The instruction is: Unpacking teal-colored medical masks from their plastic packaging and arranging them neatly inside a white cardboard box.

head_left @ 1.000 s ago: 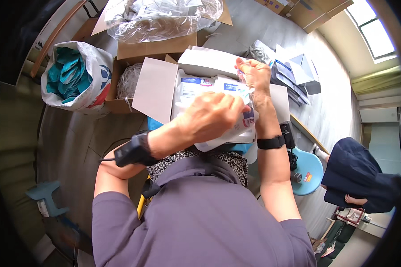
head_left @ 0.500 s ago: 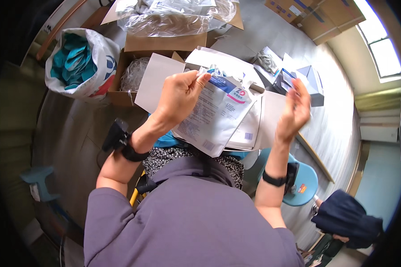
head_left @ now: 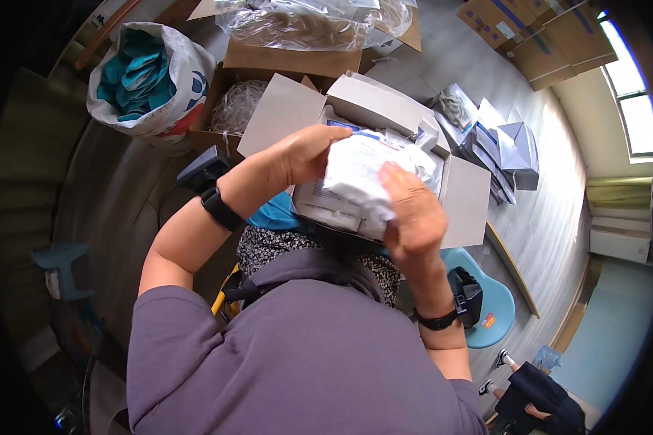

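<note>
A white packet [head_left: 363, 170] with a blue printed band is held above an open white box [head_left: 374, 94] in front of me. My left hand [head_left: 313, 151] is closed on the packet's upper left edge, thumb lying on top. At the packet's right side my right hand [head_left: 416, 212] is closed on its edge, somewhat blurred, with the fingertips partly hidden. More white packets [head_left: 326, 206] lie flat in the box under the held one. The box's side flaps stand spread out to left and right.
To the left stands a white bag [head_left: 185, 80] full of teal pieces. A cardboard box [head_left: 214, 109] with clear tangled plastic sits behind. Grey folders [head_left: 515, 156] lie on the floor at right, near a blue stool [head_left: 493, 304]. Another person [head_left: 540, 399] is at lower right.
The packet went from hanging upright in my left hand to lying tilted and bunched over the box. My right hand came in from the right onto it. The view shifted slightly.
</note>
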Demonstrator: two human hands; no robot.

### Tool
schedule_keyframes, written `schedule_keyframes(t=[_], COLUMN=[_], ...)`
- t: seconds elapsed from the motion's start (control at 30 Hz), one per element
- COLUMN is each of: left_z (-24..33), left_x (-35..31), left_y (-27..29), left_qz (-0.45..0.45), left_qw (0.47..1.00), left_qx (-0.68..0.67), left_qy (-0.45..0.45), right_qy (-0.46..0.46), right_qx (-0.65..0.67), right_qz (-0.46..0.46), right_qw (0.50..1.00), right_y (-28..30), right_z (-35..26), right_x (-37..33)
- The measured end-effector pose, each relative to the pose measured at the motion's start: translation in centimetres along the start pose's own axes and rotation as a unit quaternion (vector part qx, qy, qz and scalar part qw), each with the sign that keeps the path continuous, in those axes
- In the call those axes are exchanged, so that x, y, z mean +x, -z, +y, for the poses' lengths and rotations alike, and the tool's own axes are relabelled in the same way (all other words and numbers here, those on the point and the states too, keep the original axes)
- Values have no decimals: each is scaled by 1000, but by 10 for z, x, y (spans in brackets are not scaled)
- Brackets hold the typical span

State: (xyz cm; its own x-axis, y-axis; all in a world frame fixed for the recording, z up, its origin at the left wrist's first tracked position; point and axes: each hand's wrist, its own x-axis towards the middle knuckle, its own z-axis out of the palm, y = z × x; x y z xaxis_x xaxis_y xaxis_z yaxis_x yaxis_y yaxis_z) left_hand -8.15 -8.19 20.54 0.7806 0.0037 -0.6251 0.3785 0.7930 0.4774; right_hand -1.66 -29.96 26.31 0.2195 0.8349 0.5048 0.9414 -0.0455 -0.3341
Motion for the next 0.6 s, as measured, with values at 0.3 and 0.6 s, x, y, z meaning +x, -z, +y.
schedule_keyframes(t=[0.3,0.6], left_z=[-30,-29], left_x=[10,9], left_y=[-7,-16], left_qz=[33,-29], left_qw=[976,949], left_qx=[51,26], left_qy=[-210,-312], right_qy=[-223,-284], right_qx=[54,333], right_qz=[87,293], right_qw=[969,850], right_y=[36,53], right_z=[26,58], right_x=[0,-28])
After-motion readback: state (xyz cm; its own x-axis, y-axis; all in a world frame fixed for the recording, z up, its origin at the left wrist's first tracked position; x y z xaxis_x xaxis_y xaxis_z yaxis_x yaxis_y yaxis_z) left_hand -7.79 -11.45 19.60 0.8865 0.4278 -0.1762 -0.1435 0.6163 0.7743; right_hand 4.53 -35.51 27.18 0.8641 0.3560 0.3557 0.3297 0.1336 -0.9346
